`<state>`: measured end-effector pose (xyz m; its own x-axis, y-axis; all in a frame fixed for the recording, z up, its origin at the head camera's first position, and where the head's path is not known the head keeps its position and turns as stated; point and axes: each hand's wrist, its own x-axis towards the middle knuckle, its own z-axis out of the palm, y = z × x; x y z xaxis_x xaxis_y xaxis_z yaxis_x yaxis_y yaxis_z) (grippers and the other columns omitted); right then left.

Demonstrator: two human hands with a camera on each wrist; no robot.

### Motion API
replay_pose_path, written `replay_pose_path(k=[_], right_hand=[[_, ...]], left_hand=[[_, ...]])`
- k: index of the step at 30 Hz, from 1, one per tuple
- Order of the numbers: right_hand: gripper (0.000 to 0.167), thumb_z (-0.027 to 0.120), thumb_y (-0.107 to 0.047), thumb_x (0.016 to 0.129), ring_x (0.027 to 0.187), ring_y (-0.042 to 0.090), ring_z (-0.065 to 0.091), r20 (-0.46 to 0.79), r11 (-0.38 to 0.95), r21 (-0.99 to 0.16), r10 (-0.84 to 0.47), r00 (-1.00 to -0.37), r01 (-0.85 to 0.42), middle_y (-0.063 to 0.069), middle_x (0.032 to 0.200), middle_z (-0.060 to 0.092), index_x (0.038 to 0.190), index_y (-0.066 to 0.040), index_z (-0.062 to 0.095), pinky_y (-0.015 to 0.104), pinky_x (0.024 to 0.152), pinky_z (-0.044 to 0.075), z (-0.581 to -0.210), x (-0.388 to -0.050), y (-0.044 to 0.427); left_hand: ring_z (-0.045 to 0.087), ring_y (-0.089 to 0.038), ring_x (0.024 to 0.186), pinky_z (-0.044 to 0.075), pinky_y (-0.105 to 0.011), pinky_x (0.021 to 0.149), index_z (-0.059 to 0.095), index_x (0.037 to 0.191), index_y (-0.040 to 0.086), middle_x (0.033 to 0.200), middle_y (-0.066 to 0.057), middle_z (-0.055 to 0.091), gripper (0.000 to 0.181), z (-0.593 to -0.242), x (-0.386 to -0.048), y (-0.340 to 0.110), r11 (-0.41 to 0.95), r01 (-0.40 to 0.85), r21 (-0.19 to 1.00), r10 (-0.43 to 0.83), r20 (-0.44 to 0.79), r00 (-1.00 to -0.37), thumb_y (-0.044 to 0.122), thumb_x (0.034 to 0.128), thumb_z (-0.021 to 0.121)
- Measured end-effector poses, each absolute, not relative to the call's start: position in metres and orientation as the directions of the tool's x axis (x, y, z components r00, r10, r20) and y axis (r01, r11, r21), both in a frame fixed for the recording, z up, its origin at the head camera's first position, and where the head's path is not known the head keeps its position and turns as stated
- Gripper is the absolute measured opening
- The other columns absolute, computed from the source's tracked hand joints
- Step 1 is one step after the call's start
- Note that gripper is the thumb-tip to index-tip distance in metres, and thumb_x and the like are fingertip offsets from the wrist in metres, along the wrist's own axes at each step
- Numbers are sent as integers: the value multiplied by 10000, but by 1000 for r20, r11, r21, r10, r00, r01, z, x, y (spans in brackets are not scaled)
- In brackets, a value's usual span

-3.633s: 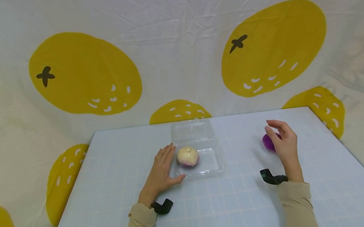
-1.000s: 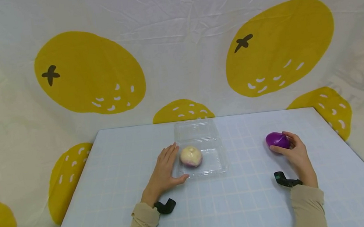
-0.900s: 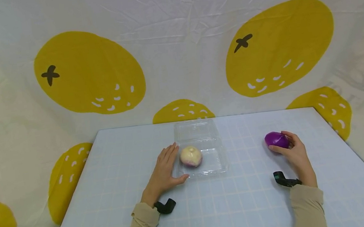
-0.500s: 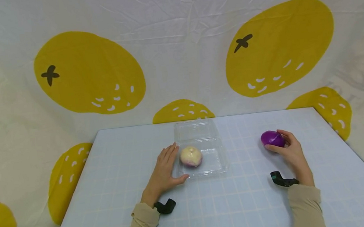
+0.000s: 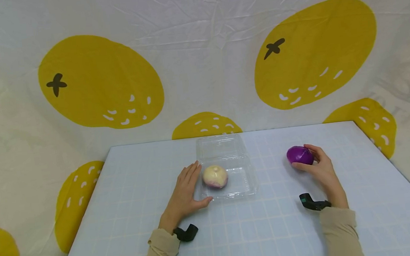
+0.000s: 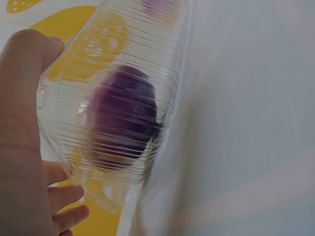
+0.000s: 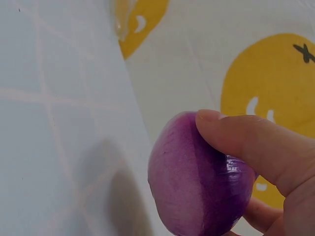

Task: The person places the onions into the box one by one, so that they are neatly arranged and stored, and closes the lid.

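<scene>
In the head view, a clear plastic clamshell container point(image 5: 238, 183) stands with its lid folded back. Inside, toward the left, sits a cream-topped turnip point(image 5: 215, 176); its purple underside shows through the wall in the left wrist view. My left hand point(image 5: 182, 195) rests against the container's left side, fingers extended and thumb spread to the near corner. To the right, my right hand point(image 5: 322, 170) holds a glossy purple onion point(image 5: 299, 155) between thumb and fingers. The right wrist view shows the onion point(image 7: 182, 177) above the table, apart from its shadow.
The table point(image 5: 239, 241) has a pale blue checked cover. Behind it hangs a white cloth point(image 5: 206, 69) printed with large yellow fruit. A dark wrist camera sits on each forearm, the left one point(image 5: 187, 233) close to the table.
My right hand took hold of the purple onion and, over the last second, has moved it left and slightly farther away. My left hand, the container and the turnip keep their places.
</scene>
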<state>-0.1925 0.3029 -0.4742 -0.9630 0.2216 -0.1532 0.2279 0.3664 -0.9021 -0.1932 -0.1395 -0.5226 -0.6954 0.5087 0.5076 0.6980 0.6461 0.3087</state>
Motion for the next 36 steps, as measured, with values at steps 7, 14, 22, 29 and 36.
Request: replay_pose_path(k=[7, 14, 22, 29, 36], right_hand=[[947, 807, -300, 832, 1461, 452, 133, -130, 379, -905, 180, -975, 191, 204, 1619, 193, 1573, -139, 238, 709, 1094, 231, -471, -194, 294], [917, 817, -286, 822, 1458, 444, 160, -76, 373, -920, 131, -988, 120, 219, 1595, 246, 1549, -110, 286, 715, 1108, 179, -469, -196, 281], [887, 813, -254, 828, 1465, 420, 173, -52, 365, -928, 86, -995, 79, 211, 1584, 273, 1538, -103, 302, 676, 1140, 155, -465, -199, 265], [856, 821, -225, 819, 1446, 407, 228, 3, 372, -928, 34, -999, 10, 198, 1557, 327, 1518, -94, 345, 649, 1154, 159, -461, -200, 249], [833, 833, -204, 802, 1428, 393, 274, 18, 387, -922, 2, -1000, -15, 183, 1521, 381, 1496, -100, 384, 658, 1139, 200, -462, -203, 230]], left_hand=[[295, -328, 1440, 176, -499, 1200, 349, 1498, -42, 1535, -210, 377, 992, -523, -193, -140, 649, 691, 318, 510, 492, -706, 657, 840, 597], [291, -322, 1444, 167, -489, 1203, 346, 1500, -42, 1537, -207, 375, 999, -523, -193, -140, 647, 693, 319, 511, 493, -704, 658, 836, 604], [308, -338, 1430, 174, -491, 1201, 360, 1487, -53, 1526, -216, 386, 996, -523, -193, -140, 642, 701, 311, 509, 510, -693, 669, 841, 592], [297, -330, 1437, 169, -489, 1203, 348, 1498, -43, 1534, -210, 377, 993, -522, -193, -140, 651, 689, 320, 510, 488, -708, 647, 836, 616], [311, -341, 1430, 195, -513, 1191, 357, 1492, -46, 1529, -213, 385, 991, -521, -191, -140, 648, 694, 315, 510, 498, -702, 657, 838, 603]])
